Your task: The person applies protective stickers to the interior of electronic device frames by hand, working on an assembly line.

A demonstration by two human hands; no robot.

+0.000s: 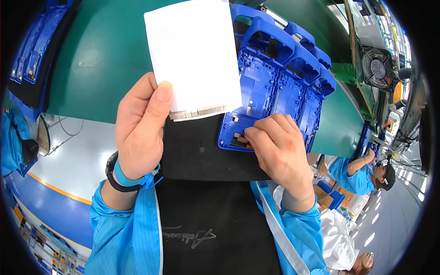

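Keep the blue case [257, 87] still at the near edge of the green surface [101, 59].
Steady the white paper [192, 55] that the left hand [141, 121] pinches beside it. The right hand [280, 149] bends over the near corner; I can't tell if its grip pinches anything. Touch tiny gray bits [198, 111] softly.

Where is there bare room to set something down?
Widest is the green table between the far-left housings and the white sheet in the left hand. Smaller: the black mat between both hands. Crowded: right of the sheet, where a row of blue housings meets the right hand.
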